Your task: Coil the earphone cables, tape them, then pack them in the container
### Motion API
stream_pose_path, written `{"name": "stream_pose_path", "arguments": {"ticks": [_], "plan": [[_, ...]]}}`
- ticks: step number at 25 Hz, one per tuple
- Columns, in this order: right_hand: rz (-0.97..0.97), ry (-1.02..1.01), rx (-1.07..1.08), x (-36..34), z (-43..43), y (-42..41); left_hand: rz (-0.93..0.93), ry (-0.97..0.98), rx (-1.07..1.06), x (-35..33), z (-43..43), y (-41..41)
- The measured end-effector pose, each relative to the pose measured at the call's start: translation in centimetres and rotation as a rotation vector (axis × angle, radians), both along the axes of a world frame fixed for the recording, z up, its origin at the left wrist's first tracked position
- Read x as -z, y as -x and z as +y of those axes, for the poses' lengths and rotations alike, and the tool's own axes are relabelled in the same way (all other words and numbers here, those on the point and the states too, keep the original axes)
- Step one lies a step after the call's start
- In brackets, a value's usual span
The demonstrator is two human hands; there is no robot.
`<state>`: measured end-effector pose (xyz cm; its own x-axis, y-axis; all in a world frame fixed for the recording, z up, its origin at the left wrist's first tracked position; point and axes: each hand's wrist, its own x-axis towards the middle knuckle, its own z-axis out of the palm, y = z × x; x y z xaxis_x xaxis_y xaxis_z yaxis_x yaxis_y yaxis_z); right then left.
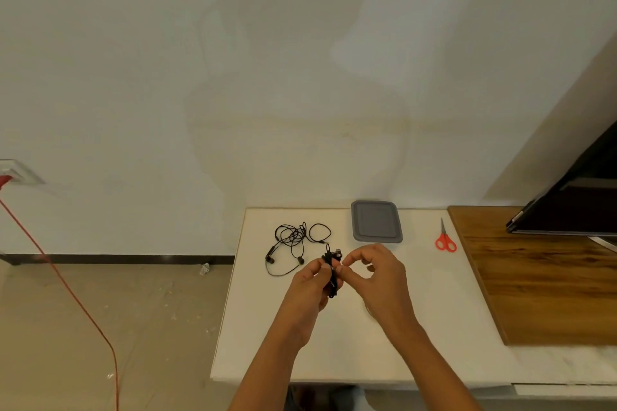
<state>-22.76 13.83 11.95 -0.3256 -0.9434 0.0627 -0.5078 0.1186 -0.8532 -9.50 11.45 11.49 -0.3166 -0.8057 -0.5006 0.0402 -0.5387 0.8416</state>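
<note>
Black coiled earphone bundle (331, 272), upright between both hands' pinching fingers.

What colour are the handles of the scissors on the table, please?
Red, seen in the head view: the scissors lie right of the grey container lid.

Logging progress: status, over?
Left hand, right hand pinch coiled earphone bundle. Second earphones tangled on table. Container lid on.

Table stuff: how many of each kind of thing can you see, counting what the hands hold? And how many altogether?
Earphone sets: 2, the loose earphones on the table and the coiled earphones pinched between the left hand and the right hand
Grey container: 1
Red scissors: 1
Wooden board: 1
Black slanted panel: 1
Total: 6
</note>
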Motion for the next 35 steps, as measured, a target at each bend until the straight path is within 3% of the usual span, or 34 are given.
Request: {"name": "stream_pose_path", "arguments": {"ticks": [8,16,20,35], "plan": [[0.078,0.038,0.022,-2.8,2.3,-1.9,0.059,0.028,-0.055,-3.5,2.4,-1.0],[-0.194,-0.002,0.030,-7.7,5.5,-3.7,0.026,0.224,-0.042,-7.9,5.3,-2.1],[-0.213,0.057,0.010,-10.1,7.1,-4.1,0.062,0.278,-0.045,-10.1,7.0,-2.9],[-0.412,-0.038,-0.275,-16.0,11.0,-4.6,0.319,0.193,0.083,-14.5,10.0,-6.6]]}}
